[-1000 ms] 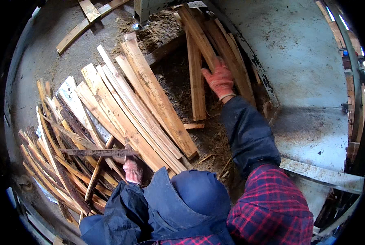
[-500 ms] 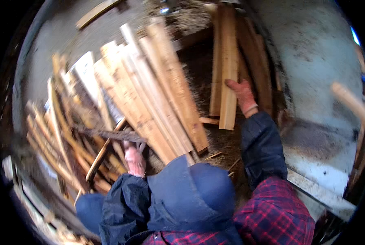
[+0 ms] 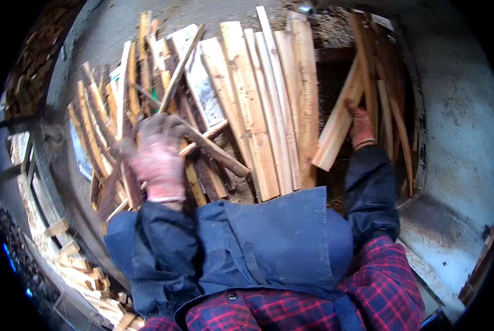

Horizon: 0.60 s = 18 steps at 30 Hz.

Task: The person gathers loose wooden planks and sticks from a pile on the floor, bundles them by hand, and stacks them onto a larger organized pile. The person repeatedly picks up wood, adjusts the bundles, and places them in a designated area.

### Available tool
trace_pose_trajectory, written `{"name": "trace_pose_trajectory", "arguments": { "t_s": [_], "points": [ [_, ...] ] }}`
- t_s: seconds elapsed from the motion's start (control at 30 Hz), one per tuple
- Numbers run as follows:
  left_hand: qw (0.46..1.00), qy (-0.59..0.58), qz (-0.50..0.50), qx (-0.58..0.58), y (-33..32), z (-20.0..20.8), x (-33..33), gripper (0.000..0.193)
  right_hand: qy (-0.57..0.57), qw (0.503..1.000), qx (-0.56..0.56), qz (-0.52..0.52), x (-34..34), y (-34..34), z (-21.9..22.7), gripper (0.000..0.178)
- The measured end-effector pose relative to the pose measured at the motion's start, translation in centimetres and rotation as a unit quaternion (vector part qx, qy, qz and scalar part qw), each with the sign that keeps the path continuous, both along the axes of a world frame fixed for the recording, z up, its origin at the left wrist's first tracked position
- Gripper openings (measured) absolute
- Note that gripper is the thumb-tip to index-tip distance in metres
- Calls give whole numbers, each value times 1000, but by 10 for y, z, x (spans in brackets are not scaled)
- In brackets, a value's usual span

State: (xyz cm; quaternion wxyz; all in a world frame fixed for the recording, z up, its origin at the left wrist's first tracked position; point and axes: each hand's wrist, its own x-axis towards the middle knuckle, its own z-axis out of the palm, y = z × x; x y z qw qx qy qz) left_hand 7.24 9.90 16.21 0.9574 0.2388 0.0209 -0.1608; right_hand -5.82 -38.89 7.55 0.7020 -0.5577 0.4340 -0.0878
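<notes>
My right hand (image 3: 361,128), in a reddish work glove with dirty fingertips, grips the edge of a pale wooden board (image 3: 335,129), its thumb on the board's face. The board slants, its lower end toward the left. My left hand (image 3: 157,160), gloved the same way, is over the rough sticks at the left; motion smears its fingers. A bark-edged stick (image 3: 216,148) runs from beside that hand down to the right. Another thin stick (image 3: 182,66) leans across the pile above it. Several flat sawn boards (image 3: 252,118) lie side by side between my hands.
Bark-edged strips (image 3: 95,132) lie at the left. Darker boards (image 3: 388,71) stand at the right, beside a pale, stained wall panel (image 3: 454,110). Short wood offcuts (image 3: 92,281) are heaped at the lower left, near a metal frame (image 3: 43,193).
The board in my right hand has tilted, its lower end swinging left. My left hand has risen from beneath a bark strip to above the sticks. The view has shifted too.
</notes>
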Motion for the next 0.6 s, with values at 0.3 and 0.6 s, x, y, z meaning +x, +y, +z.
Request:
{"name": "trace_pose_trajectory", "arguments": {
  "t_s": [0.3,0.6],
  "points": [
    [996,-16,-88,9,14,8,17,81,49,951,-124,278,-34,85,61,56],
    [902,217,-87,364,-97,-32,-63,57,366,614,-651,255,-56,34,18,75]
  ]
}}
